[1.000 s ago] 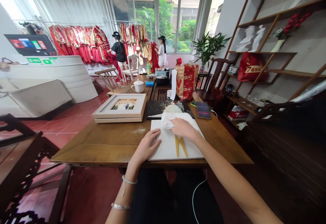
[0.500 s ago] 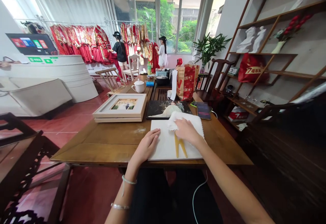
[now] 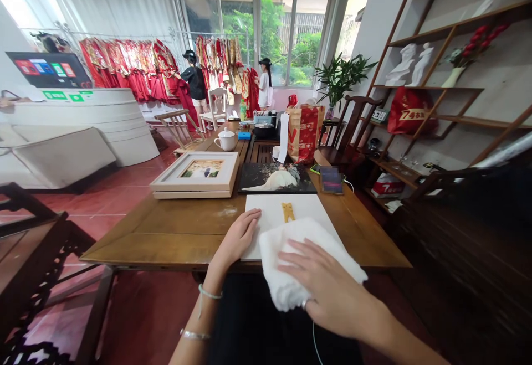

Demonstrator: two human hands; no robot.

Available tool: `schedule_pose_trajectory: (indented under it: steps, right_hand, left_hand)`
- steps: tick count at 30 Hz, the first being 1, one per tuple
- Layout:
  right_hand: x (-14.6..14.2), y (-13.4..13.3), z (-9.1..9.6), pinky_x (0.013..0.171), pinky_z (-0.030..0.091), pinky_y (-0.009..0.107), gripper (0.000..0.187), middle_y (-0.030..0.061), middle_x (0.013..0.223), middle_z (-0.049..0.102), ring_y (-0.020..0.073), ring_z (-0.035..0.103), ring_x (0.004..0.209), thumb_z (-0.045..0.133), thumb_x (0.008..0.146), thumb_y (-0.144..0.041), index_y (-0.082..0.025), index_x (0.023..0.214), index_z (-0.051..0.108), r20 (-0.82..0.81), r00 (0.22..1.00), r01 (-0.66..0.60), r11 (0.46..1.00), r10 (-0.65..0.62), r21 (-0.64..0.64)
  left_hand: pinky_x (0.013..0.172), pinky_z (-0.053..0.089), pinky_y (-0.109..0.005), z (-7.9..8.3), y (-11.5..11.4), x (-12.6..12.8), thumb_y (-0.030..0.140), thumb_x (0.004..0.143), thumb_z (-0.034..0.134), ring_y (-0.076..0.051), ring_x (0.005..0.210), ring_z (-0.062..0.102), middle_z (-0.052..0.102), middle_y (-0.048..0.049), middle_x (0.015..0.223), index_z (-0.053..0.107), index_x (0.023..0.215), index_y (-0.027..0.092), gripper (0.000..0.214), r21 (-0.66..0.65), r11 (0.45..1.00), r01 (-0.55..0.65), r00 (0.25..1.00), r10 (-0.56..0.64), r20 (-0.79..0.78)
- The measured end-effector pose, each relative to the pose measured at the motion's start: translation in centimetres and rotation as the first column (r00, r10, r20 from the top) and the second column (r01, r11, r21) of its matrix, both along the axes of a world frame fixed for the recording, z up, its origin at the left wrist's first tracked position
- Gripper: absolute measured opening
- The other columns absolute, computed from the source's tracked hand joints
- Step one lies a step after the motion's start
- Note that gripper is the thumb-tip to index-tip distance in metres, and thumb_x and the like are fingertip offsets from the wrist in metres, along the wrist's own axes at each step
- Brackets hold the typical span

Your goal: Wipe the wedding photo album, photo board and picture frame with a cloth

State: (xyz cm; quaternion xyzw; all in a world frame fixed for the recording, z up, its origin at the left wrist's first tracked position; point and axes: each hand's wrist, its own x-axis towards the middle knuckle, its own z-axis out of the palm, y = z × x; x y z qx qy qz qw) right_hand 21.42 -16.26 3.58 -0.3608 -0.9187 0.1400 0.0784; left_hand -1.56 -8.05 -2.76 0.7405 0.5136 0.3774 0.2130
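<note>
A white panel point(image 3: 266, 210) lies at the near table edge, with a yellow figure point(image 3: 287, 211) on it, its lower part hidden under a white cloth point(image 3: 274, 243). My left hand point(image 3: 241, 235) rests flat on the panel's left edge, fingers stretched out. Over the cloth my right hand point(image 3: 318, 273) spreads its fingers, pressing on it and holding it, slightly blurred. The cloth covers the panel's lower right and hangs past the table edge. Just beyond the panel is a dark picture point(image 3: 253, 176) showing a white dress.
A framed photo point(image 3: 195, 174) sits on the wooden table point(image 3: 158, 232) at left. Behind are a lidded white cup point(image 3: 225, 140), a red paper bag point(image 3: 305, 132) and a phone point(image 3: 331, 180). Two people stand by clothes racks. Shelves point(image 3: 440, 88) line the right side.
My right hand has dragged the white cloth from the panel's top toward me, past its lower edge. The top of the yellow figure now shows. My left hand stays put.
</note>
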Motion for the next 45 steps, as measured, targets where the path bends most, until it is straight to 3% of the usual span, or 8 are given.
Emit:
schedule_pose_trajectory:
  steps: [8, 14, 17, 22, 29, 36, 40, 45]
  right_hand:
    - [-2.8, 5.0, -0.7, 0.111, 0.018, 0.050, 0.056, 0.0148, 0.138, 0.047, 0.0328, 0.027, 0.135, 0.048, 0.068, -0.011, -0.008, 0.123, 0.057, 0.018, 0.969, 0.244, 0.961, -0.248, 0.128]
    - [-6.6, 1.9, -1.9, 0.113, 0.013, 0.048, 0.064, 0.0240, 0.144, 0.035, 0.0328, 0.021, 0.137, 0.047, 0.070, -0.011, 0.002, 0.132, 0.045, -0.035, 0.995, 0.098, 0.990, -0.095, 0.098]
    - [-4.8, 0.4, -1.2, 0.115, 0.012, 0.042, 0.065, 0.0163, 0.143, 0.040, 0.0259, 0.024, 0.137, 0.045, 0.066, -0.011, -0.005, 0.130, 0.049, -0.096, 0.995, -0.013, 1.000, 0.014, 0.011]
    - [0.5, 0.7, -0.4, 0.115, 0.015, 0.041, 0.079, -0.0002, 0.140, 0.046, 0.0174, 0.024, 0.138, 0.040, 0.057, -0.005, -0.022, 0.134, 0.048, -0.121, 0.992, 0.018, 0.996, -0.029, -0.090]
    - [3.8, 7.2, -3.3, 0.114, 0.015, 0.048, 0.075, 0.0028, 0.142, 0.043, 0.0217, 0.025, 0.137, 0.040, 0.062, -0.005, -0.020, 0.135, 0.046, -0.152, 0.946, 0.295, 0.954, -0.286, 0.044]
    - [-0.6, 12.8, -2.7, 0.111, 0.014, 0.053, 0.066, 0.0063, 0.146, 0.037, 0.0297, 0.022, 0.138, 0.044, 0.071, -0.010, -0.016, 0.137, 0.044, -0.052, 0.940, 0.339, 0.940, -0.337, 0.044]
    - [-2.8, 10.9, -2.6, 0.112, 0.006, 0.054, 0.073, 0.0035, 0.148, 0.034, 0.0284, 0.014, 0.140, 0.047, 0.064, -0.008, -0.020, 0.136, 0.046, -0.023, 0.982, 0.187, 0.977, -0.186, 0.103]
    - [-1.1, 4.6, -1.9, 0.114, 0.006, 0.051, 0.083, -0.0020, 0.148, 0.034, 0.0218, 0.012, 0.141, 0.043, 0.055, -0.005, -0.026, 0.136, 0.045, -0.070, 0.997, 0.013, 1.000, -0.013, -0.002]
  left_hand:
    - [0.110, 0.033, -0.043, 0.2, -0.1, -0.1, 0.034, 0.094, 0.032, -0.023, 0.123, 0.050, 0.057, -0.0110, 0.130, 0.062, 0.116, 0.013, 0.043, -0.031, 1.000, 0.002, 1.000, -0.001, 0.017]
    - [0.108, 0.036, -0.039, 0.6, -0.1, 0.2, 0.036, 0.095, 0.029, -0.020, 0.121, 0.052, 0.057, -0.0103, 0.130, 0.061, 0.116, 0.015, 0.044, -0.060, 0.998, 0.002, 0.996, 0.004, 0.087]
    - [0.108, 0.036, -0.040, 0.5, -0.1, 0.3, 0.034, 0.097, 0.023, -0.020, 0.122, 0.051, 0.058, -0.0103, 0.128, 0.062, 0.114, 0.015, 0.047, -0.056, 0.998, -0.006, 0.997, 0.011, 0.080]
    - [0.108, 0.036, -0.042, -0.2, 0.2, 0.0, 0.029, 0.085, 0.054, -0.024, 0.125, 0.048, 0.054, -0.0122, 0.133, 0.058, 0.120, 0.016, 0.038, 0.040, 0.999, 0.030, 1.000, -0.030, -0.006]
    - [0.107, 0.038, -0.043, -0.4, 0.0, -0.3, 0.030, 0.084, 0.056, -0.023, 0.121, 0.053, 0.056, -0.0097, 0.131, 0.058, 0.119, 0.019, 0.037, 0.028, 0.999, 0.028, 0.999, -0.027, -0.040]
    - [0.107, 0.038, -0.043, -0.2, 0.0, 0.0, 0.031, 0.085, 0.054, -0.023, 0.122, 0.052, 0.056, -0.0101, 0.131, 0.059, 0.118, 0.018, 0.036, 0.033, 0.999, 0.034, 0.999, -0.033, -0.042]
    - [0.107, 0.038, -0.044, -0.2, 0.1, 0.1, 0.027, 0.086, 0.050, -0.024, 0.122, 0.052, 0.057, -0.0111, 0.130, 0.060, 0.118, 0.017, 0.035, 0.055, 0.997, 0.049, 0.998, -0.046, -0.047]
    - [0.106, 0.039, -0.043, -0.3, 0.2, -0.1, 0.022, 0.084, 0.050, -0.024, 0.122, 0.052, 0.057, -0.0114, 0.129, 0.060, 0.118, 0.018, 0.036, 0.059, 0.996, 0.062, 0.997, -0.059, -0.050]
